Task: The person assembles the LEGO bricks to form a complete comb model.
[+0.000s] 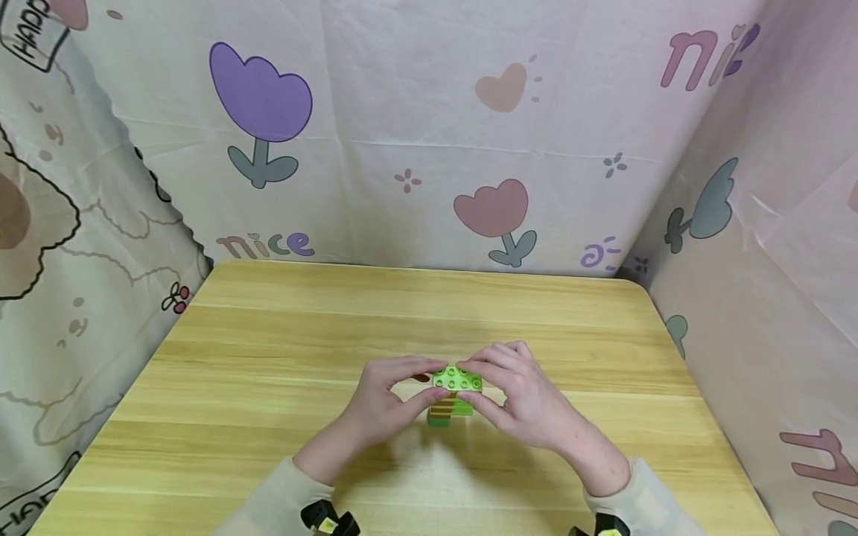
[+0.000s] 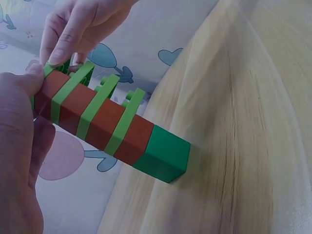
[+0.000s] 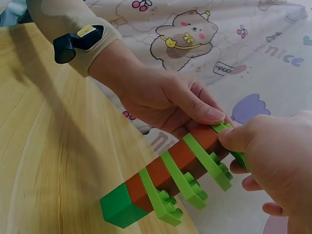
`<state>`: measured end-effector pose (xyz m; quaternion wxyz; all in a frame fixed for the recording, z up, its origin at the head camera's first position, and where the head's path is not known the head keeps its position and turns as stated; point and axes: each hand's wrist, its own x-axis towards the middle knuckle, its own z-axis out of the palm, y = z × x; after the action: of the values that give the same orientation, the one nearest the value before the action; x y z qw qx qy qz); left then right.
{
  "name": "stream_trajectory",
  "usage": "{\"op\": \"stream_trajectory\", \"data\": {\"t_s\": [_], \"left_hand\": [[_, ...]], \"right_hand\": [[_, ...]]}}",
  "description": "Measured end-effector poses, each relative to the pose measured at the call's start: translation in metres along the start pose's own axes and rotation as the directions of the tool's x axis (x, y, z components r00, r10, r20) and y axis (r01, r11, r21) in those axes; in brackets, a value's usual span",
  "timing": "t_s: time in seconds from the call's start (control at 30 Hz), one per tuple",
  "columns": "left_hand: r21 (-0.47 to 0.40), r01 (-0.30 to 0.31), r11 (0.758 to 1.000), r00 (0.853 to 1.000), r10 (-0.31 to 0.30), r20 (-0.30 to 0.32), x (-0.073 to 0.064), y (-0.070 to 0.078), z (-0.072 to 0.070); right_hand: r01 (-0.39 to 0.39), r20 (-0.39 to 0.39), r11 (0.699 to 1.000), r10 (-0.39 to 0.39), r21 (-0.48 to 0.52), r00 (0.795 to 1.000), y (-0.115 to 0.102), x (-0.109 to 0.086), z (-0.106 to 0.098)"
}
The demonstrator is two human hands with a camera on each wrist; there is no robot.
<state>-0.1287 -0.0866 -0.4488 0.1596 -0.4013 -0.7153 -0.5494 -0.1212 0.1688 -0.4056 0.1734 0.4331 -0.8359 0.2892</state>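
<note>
A tower of toy building bricks stands upright on the table. Its base is a dark green brick; above it, brown bricks alternate with thin light green plates that jut out to one side. The topmost studded light green plate lies between both hands. From the left, my left hand pinches the tower's top end, thumb at the front and fingers behind. My right hand grips the right, overhanging end of the top plate between thumb and fingers. Its thumb rests close to the left thumb.
The light wooden table reaches back to a printed cloth hanging behind it and along both sides. Black wrist devices sit on the cream sleeves near the table's front.
</note>
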Motion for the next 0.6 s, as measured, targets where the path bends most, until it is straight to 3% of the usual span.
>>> {"op": "stream_trajectory", "data": {"t_s": [0.37,0.6], "left_hand": [[0.003,0.01,1.0,1.0,-0.01,-0.025,0.0012,0.0002,0.0012],[-0.01,0.056,0.998,0.998,-0.056,-0.038,0.0005,0.0012,0.0029]], "right_hand": [[-0.133,-0.004,0.983,0.134,0.127,0.991,-0.0038,0.0036,0.0035],[-0.134,-0.045,0.978,0.143,0.16,0.989,-0.0021,0.0038,0.0072]]}}
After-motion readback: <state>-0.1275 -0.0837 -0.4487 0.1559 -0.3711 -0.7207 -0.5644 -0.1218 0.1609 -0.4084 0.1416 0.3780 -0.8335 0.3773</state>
